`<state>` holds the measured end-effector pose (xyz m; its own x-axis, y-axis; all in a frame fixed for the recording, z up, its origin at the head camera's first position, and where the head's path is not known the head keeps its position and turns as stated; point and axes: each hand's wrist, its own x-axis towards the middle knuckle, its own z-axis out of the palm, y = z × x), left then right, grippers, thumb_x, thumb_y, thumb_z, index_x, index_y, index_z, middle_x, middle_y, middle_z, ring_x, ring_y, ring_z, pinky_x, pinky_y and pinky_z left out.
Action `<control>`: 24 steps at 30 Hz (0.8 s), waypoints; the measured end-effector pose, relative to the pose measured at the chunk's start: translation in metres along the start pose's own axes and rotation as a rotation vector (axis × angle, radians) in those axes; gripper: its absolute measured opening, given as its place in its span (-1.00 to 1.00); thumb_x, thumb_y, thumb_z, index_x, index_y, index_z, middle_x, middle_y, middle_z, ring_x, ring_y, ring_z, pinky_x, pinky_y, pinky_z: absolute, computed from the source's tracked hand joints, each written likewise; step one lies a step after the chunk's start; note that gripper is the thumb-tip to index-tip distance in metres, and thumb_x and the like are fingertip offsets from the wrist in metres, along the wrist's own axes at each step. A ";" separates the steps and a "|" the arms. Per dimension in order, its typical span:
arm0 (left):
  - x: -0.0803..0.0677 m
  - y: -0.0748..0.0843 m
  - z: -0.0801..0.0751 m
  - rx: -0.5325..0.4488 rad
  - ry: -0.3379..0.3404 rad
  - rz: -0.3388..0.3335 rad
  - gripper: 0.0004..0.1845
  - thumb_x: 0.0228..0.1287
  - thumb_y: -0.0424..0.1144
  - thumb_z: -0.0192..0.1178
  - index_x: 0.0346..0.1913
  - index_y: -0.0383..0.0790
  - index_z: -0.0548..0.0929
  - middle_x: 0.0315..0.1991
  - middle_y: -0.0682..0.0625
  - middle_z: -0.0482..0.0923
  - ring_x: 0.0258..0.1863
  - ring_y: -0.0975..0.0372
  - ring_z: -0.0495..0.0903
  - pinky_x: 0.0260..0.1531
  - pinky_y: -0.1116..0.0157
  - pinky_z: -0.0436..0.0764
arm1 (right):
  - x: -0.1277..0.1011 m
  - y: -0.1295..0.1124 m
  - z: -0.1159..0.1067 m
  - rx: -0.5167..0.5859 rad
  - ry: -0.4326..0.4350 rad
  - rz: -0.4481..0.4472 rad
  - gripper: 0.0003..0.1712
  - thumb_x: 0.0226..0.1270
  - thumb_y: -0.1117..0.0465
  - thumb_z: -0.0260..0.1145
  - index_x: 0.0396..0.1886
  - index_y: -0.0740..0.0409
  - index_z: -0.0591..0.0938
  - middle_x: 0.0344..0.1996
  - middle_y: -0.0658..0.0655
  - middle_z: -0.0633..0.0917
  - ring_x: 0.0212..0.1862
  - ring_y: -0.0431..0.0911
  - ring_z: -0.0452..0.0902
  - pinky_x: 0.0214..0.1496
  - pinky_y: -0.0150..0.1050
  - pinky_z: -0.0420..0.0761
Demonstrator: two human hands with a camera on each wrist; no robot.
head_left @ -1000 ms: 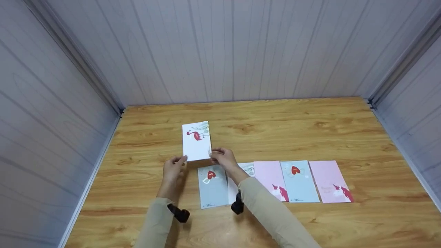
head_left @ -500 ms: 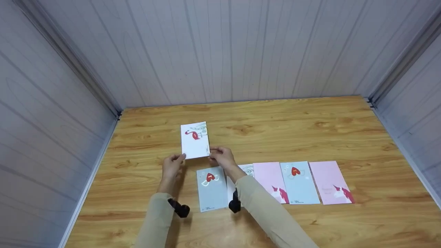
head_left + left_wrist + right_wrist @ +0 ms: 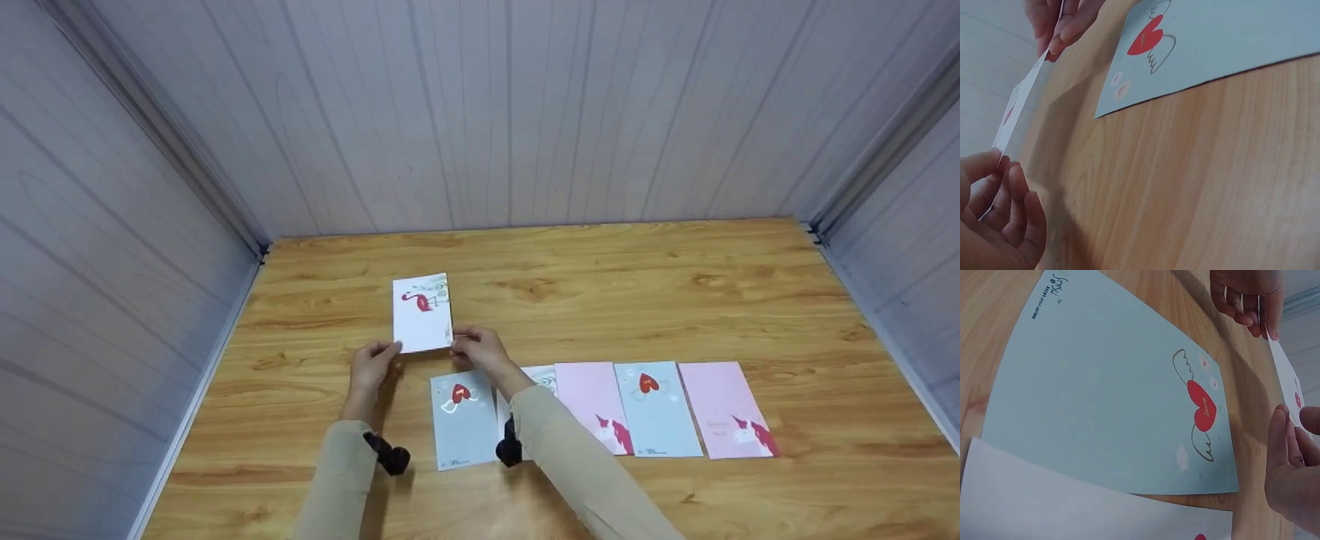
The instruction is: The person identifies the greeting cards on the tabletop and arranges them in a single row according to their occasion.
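Observation:
A white card with a red flamingo (image 3: 421,322) is held up off the table, tilted, beyond the row of cards. My left hand (image 3: 370,369) pinches its near left corner between thumb and fingers. At the near right corner my right hand (image 3: 484,351) pinches the card the same way. Both wrist views show the flamingo card nearly edge-on, its shadow falling on the wood. Closest below the hands lies a light blue card (image 3: 463,435) with a red winged heart. Beside it, a white card with green leaves (image 3: 538,375) is partly hidden by my right forearm.
Further right in the row lie a pink unicorn card (image 3: 585,397), a second blue heart card (image 3: 660,424) and another pink unicorn card (image 3: 720,397). The wooden table (image 3: 600,292) meets pale panel walls (image 3: 465,112) at the back and sides.
Both hands still pinch the flamingo card, which has stayed in nearly the same place, drifting only slightly left. The row of cards lies unmoved; the head view shifts a little.

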<state>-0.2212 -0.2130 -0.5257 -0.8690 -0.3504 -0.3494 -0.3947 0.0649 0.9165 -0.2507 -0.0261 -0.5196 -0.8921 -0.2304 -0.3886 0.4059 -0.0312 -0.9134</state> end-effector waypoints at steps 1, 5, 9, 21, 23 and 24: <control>0.001 -0.001 0.000 -0.014 -0.003 -0.007 -0.77 0.15 -0.26 0.16 -0.27 -0.42 0.53 -0.46 -0.10 0.49 -0.53 0.23 0.47 -0.47 0.33 0.45 | 0.000 0.000 0.000 -0.006 -0.008 0.007 -0.59 0.20 0.41 0.10 0.08 0.34 0.42 -0.25 0.17 0.56 -0.31 -0.07 0.53 -0.19 -0.19 0.50; 0.005 -0.003 -0.001 -0.070 -0.022 -0.049 -0.81 0.15 -0.30 0.16 -0.28 -0.42 0.52 -0.52 -0.08 0.49 -0.59 0.24 0.47 -0.54 0.35 0.45 | 0.000 0.003 0.000 -0.004 -0.032 0.030 -0.58 0.20 0.40 0.08 0.09 0.36 0.39 -0.26 0.21 0.56 -0.29 -0.05 0.53 -0.19 -0.20 0.50; 0.006 -0.005 -0.002 -0.084 -0.033 -0.083 -0.81 0.15 -0.32 0.15 -0.27 -0.43 0.52 -0.52 -0.10 0.49 -0.62 0.24 0.45 -0.59 0.36 0.44 | 0.000 0.009 0.001 0.018 -0.059 0.040 -0.58 0.20 0.41 0.08 0.09 0.39 0.38 -0.28 0.24 0.55 -0.30 -0.03 0.54 -0.20 -0.21 0.51; 0.007 -0.007 -0.008 -0.103 -0.006 -0.135 -0.80 0.16 -0.37 0.13 -0.21 -0.47 0.51 -0.51 -0.14 0.51 -0.62 0.23 0.48 -0.55 0.33 0.50 | -0.002 0.017 0.005 0.015 -0.108 0.038 -0.59 0.18 0.40 0.09 0.07 0.39 0.39 -0.24 0.26 0.56 -0.28 -0.03 0.55 -0.20 -0.25 0.50; 0.007 -0.007 -0.008 -0.103 0.007 -0.142 -0.80 0.16 -0.38 0.13 -0.20 -0.46 0.51 -0.50 -0.16 0.51 -0.62 0.22 0.49 -0.54 0.32 0.51 | -0.003 0.016 0.005 -0.001 -0.121 0.046 -0.56 0.19 0.37 0.11 0.10 0.38 0.37 -0.21 0.26 0.55 -0.26 -0.03 0.54 -0.18 -0.24 0.49; 0.008 -0.008 -0.009 -0.101 0.013 -0.144 -0.80 0.16 -0.38 0.12 -0.20 -0.46 0.51 -0.50 -0.16 0.51 -0.62 0.22 0.49 -0.54 0.32 0.51 | -0.003 0.016 0.005 -0.003 -0.128 0.054 -0.54 0.19 0.36 0.11 0.11 0.38 0.35 -0.19 0.26 0.54 -0.24 -0.03 0.54 -0.17 -0.24 0.49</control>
<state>-0.2222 -0.2243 -0.5336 -0.8016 -0.3614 -0.4763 -0.4820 -0.0808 0.8724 -0.2403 -0.0303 -0.5324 -0.8366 -0.3536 -0.4184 0.4514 -0.0122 -0.8923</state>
